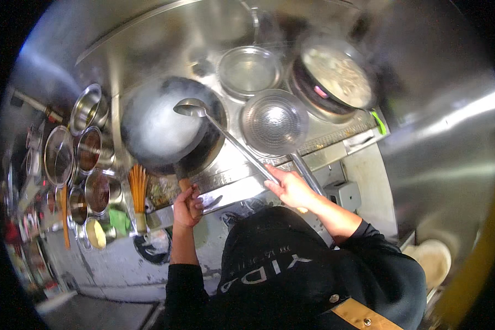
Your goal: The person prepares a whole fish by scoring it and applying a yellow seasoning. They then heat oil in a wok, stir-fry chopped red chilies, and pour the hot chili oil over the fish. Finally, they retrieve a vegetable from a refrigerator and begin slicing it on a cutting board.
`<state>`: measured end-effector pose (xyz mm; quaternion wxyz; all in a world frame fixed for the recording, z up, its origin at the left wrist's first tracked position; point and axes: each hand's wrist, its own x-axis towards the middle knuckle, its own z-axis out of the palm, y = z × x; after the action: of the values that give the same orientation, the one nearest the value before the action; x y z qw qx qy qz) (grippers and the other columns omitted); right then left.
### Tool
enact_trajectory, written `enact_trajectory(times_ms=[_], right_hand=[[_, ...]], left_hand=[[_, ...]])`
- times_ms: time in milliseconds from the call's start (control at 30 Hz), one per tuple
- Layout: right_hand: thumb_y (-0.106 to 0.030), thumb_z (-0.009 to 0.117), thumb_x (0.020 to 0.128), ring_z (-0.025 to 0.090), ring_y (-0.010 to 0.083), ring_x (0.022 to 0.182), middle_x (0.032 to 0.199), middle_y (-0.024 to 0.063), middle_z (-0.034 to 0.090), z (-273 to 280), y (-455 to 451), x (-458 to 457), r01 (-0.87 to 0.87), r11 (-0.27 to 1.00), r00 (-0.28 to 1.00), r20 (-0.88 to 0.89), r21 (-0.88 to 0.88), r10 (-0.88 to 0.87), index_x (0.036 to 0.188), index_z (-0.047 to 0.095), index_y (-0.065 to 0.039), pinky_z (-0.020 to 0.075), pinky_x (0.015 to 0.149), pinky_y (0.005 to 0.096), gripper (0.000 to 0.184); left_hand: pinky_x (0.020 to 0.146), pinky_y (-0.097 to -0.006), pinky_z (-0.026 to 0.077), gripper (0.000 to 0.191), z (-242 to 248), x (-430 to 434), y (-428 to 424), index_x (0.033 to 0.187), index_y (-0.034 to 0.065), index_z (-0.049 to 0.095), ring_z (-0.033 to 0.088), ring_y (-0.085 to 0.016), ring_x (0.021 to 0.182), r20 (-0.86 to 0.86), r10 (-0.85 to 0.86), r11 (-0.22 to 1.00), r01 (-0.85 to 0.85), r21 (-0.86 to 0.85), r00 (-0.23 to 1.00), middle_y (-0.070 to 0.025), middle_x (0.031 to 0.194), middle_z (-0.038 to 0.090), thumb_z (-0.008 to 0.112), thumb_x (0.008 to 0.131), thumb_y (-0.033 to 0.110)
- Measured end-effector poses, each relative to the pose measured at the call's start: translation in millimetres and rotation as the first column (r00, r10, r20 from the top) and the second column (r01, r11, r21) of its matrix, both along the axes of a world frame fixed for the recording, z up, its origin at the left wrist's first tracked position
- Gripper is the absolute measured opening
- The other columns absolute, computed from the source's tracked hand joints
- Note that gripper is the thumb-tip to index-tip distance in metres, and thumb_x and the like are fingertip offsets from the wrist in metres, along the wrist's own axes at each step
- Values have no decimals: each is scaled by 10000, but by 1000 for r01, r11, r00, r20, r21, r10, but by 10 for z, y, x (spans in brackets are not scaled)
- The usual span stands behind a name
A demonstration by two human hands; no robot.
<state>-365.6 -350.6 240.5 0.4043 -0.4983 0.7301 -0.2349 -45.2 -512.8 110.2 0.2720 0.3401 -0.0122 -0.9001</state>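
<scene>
My left hand (187,207) is closed round the wooden handle (184,184) of a dark wok (212,144). White steam or smoke fills much of the wok, so its inside is mostly hidden. In my right hand (291,187) is the long handle of a metal ladle (192,108), whose bowl hangs over the wok. A perforated metal strainer (274,122) with a long handle rests just right of the wok. Behind it stands a round metal pan (250,72) of pale liquid.
At the back right, a large pot (338,80) holds pale, cloudy contents. A bamboo wok brush (138,194) stands at the counter's left edge. Metal bowls of sauces and seasonings (97,192) and a wire-mesh strainer (60,156) crowd the left side. A stainless wall (441,111) bounds the right.
</scene>
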Motion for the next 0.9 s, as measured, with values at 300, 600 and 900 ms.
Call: enact_trajectory(times_ms=[300, 600, 900], right_hand=[[-180, 639, 1007, 548, 93, 473, 906, 146, 737, -17, 404, 204, 398, 917, 865, 328, 14, -380, 1509, 449, -19, 487, 436, 284, 561], [-142, 611, 1026, 454, 57, 446, 646, -44, 495, -38, 372, -243, 408, 909, 831, 377, 87, -410, 1543, 390, -29, 398, 399, 255, 573], [-208, 647, 1002, 502, 85, 455, 619, -17, 555, -185, 52, -1057, 362, 932, 914, 194, 4, -356, 1522, 455, -70, 432, 411, 293, 572]], left_hand=[[373, -267, 349, 183, 370, 91, 105, 839, 98, 491, 410, -92, 448, 528, -112, 944, 256, -207, 842, 26, 631, 448, 648, 933, 85], [343, -299, 356, 220, 637, -69, 368, 793, 99, 462, 480, -126, 405, 779, 75, 808, 420, -414, 622, -5, 561, 481, 662, 883, 76], [425, -313, 422, 194, 297, -408, 784, 950, 64, 527, 545, -136, 478, 896, 282, 769, 477, -425, 344, -31, 655, 559, 706, 883, 102]])
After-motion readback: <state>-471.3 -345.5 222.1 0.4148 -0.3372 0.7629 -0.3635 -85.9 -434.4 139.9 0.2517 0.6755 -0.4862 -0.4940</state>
